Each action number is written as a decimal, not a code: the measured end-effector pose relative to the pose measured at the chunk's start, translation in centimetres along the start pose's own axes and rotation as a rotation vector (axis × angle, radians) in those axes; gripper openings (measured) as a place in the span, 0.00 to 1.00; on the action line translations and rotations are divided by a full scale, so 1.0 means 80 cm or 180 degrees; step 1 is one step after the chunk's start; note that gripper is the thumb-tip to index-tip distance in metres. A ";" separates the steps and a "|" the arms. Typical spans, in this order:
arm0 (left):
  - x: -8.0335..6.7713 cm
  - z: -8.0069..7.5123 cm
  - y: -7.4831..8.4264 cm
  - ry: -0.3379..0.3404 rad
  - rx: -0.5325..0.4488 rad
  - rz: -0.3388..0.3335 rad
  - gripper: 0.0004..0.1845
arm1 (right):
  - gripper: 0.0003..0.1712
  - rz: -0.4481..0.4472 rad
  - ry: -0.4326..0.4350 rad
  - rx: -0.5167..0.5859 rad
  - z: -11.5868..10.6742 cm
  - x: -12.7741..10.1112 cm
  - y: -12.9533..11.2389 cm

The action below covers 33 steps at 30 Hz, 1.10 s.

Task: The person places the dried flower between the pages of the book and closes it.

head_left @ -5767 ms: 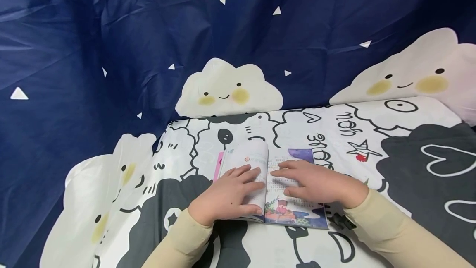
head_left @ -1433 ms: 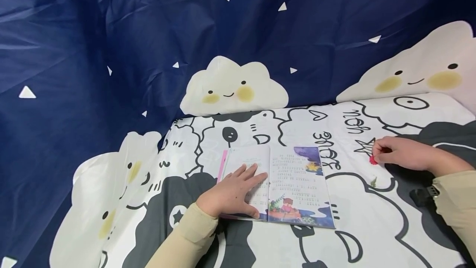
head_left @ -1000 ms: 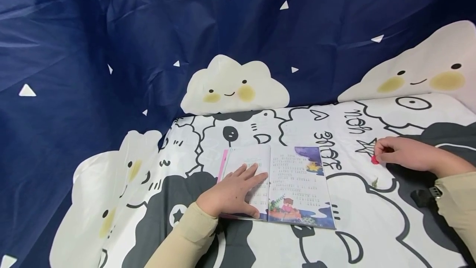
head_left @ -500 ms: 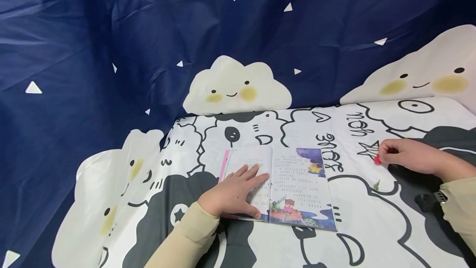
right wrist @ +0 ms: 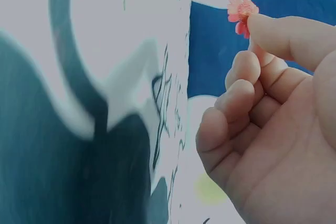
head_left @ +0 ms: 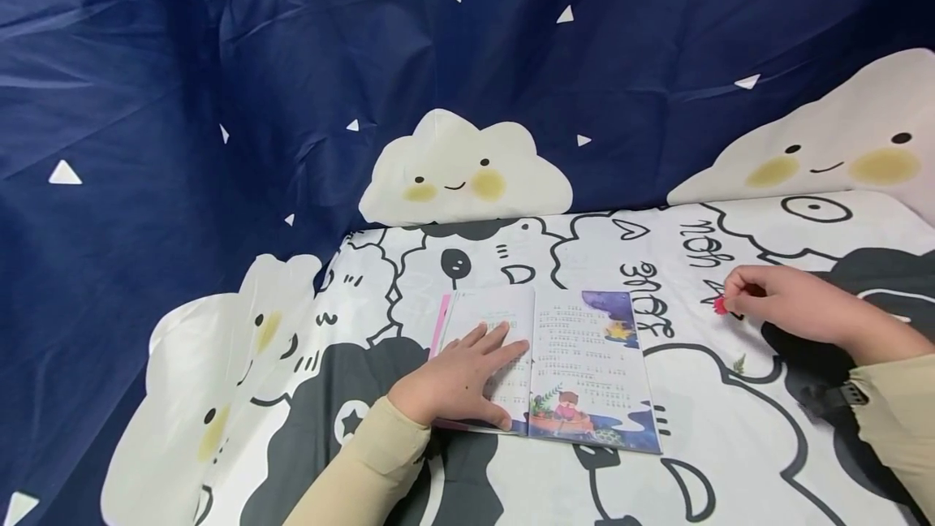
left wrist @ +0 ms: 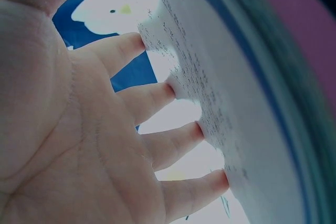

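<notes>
A thin open picture book lies flat on the cloth — left page pressed down. A tiny pink-red flower is pinched just above the cloth — well right of it.

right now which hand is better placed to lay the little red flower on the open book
Right. The right hand already pinches the red flower at its fingertips, just to the right of the open book. The left hand lies flat on the book's left page, holding it open.
</notes>
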<state>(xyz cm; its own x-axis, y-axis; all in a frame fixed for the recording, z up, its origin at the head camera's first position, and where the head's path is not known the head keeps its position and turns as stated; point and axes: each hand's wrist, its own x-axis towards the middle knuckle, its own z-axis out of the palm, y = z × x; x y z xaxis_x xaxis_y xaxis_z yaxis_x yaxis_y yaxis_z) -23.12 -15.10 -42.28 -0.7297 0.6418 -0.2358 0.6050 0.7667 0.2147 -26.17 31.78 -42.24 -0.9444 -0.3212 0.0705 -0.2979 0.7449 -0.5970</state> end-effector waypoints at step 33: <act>0.000 0.002 -0.001 0.0023 -0.0093 0.0019 0.57 | 0.09 -0.0383 -0.0909 0.0635 0.078 0.055 -0.128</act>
<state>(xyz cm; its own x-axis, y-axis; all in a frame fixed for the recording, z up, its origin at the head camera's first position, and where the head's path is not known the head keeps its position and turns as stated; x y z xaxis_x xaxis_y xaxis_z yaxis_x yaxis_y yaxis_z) -23.13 -15.16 -42.44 -0.7286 0.6461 -0.2276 0.5997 0.7622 0.2438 -26.41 19.07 -40.82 -0.8189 -0.5709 -0.0594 -0.3448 0.5721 -0.7442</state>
